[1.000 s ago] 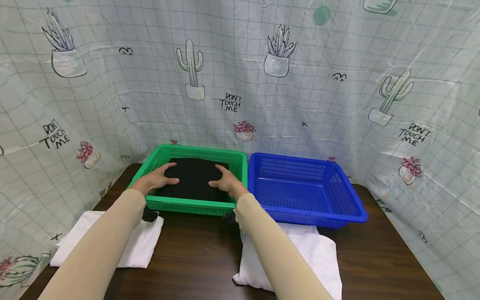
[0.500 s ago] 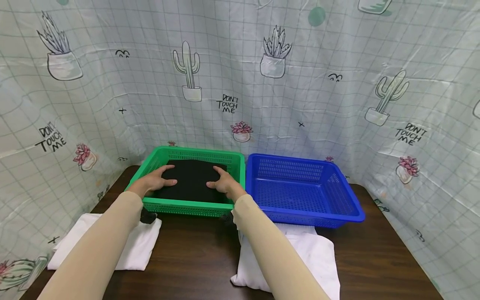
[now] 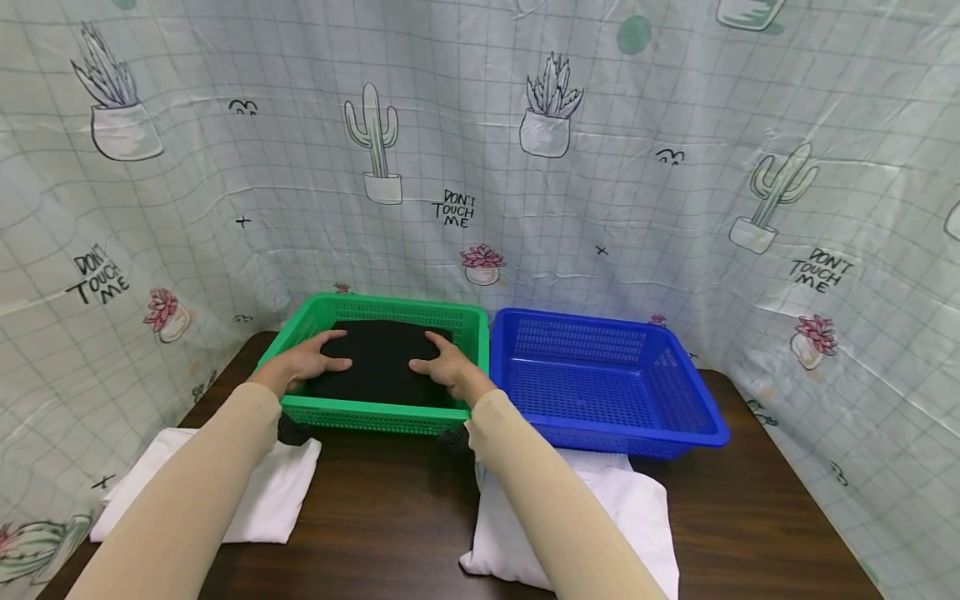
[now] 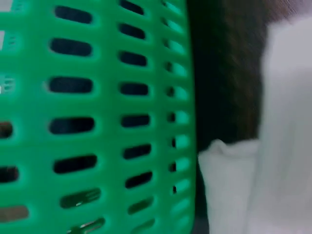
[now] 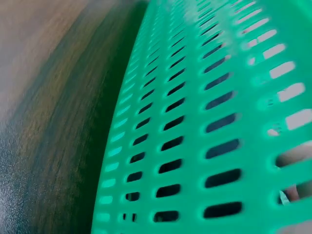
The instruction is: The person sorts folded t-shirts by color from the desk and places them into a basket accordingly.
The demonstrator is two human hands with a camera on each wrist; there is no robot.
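Note:
In the head view, a flat, dark black piece of folded cloth (image 3: 381, 367) lies inside the green slotted plastic basket (image 3: 375, 414). My left hand (image 3: 306, 360) rests at the cloth's left side, thumb and forefinger spread apart. On the opposite side my right hand (image 3: 450, 368) touches it in the same way. The other fingers of both hands are mostly hidden. Close up, the basket's wall (image 4: 107, 107) fills much of the left wrist view, and its slotted side (image 5: 195, 117) dominates the right wrist view; neither shows the hands clearly.
A blue slotted basket (image 3: 585, 387) stands right of the green one. White folded cloth (image 3: 270, 492) lies at the table's left, and another white cloth (image 3: 630, 508) in front of the blue basket. A patterned curtain (image 3: 480, 125) hangs behind the brown wooden table (image 3: 375, 500).
The head view has shifted slightly. Both hands stay at the sides of the black cloth, and neither the cloth nor the baskets visibly move.

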